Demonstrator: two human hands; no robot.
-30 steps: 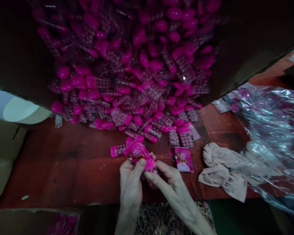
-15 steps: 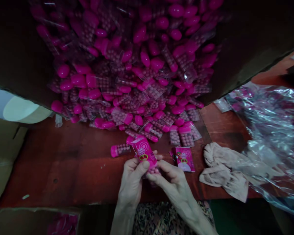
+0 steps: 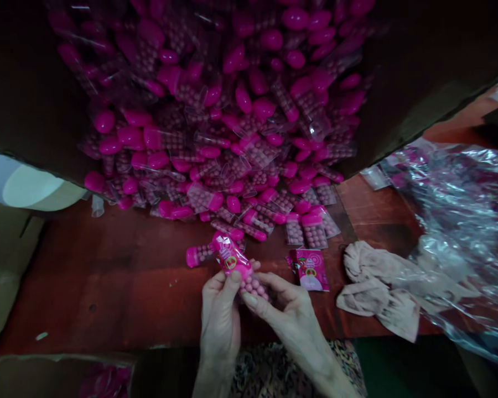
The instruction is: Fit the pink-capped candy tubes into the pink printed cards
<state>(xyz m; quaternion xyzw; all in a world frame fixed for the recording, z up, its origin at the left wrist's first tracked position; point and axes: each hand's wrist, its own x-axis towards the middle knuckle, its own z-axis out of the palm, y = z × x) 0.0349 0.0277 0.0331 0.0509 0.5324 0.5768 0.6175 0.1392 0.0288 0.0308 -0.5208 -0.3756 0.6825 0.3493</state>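
While the sleeve and bottle meet: printed pink sleeve (image 3: 228,255) sits up-left of the bead-filled bottle (image 3: 254,286), seemingly over its cap end; exact overlap can't be told. Both are held just above the counter (image 3: 120,276), lower centre of frame.
L hand: L hand (image 3: 222,315) is nearly closed, thumb on the sleeve's lower part, fingers curled beneath; fingertips partly hidden.
R hand: R hand (image 3: 294,312) is half closed, thumb and fingers pinching btwn them the bead end; far-side contact is hidden.
Grip on film: light thumb pressure suits it best, approx. enough to stop slip; pressing hard may crease or split thin film.
Bottle line-up: keep bottle and sleeve on one axis; any tilt could snag film at the cap's rim. Short, even R-hand pushes look safer than one big shove, w/ L thumb steadying.
Print: worth keeping smooth & untwisted, facing up.
Near the fingers: loose bottle (image 3: 193,256) lies just L of the sleeve, so wide elbow or wrist swings risk a knock.
R of hands: flat printed packet (image 3: 312,271), then crumpled cloth (image 3: 371,265).
Upper centre: big pile (image 3: 232,149) of pink-capped bottles.
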